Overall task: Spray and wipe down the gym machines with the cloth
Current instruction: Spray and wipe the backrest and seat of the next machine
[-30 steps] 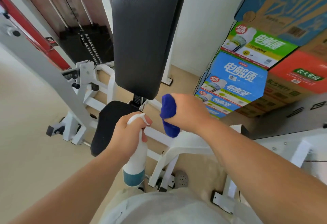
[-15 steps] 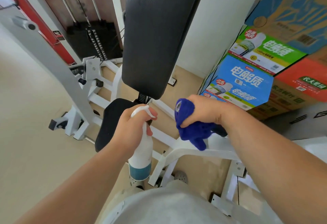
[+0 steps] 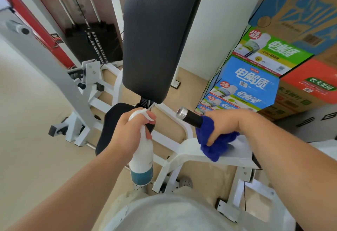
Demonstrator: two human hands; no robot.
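My left hand (image 3: 130,133) grips a white spray bottle (image 3: 142,161) with a teal base, a finger over its trigger, in front of the machine's black seat (image 3: 111,121). My right hand (image 3: 226,123) holds a blue cloth (image 3: 214,142) wrapped around a black handle (image 3: 191,117) with a silver end cap. The handle sticks out to the left of the cloth, above the white frame arm (image 3: 193,156). A tall black back pad (image 3: 156,35) rises ahead of both hands.
Stacked cardboard drink boxes (image 3: 255,77) stand close on the right. A black weight stack (image 3: 94,44) with cables sits behind the back pad. A grey slanted frame bar (image 3: 45,57) crosses the left side. Beige floor (image 3: 27,139) lies at left.
My right hand has slid the blue cloth back along the handle toward me, uncovering the black grip and silver end cap. The left hand keeps the bottle in about the same place.
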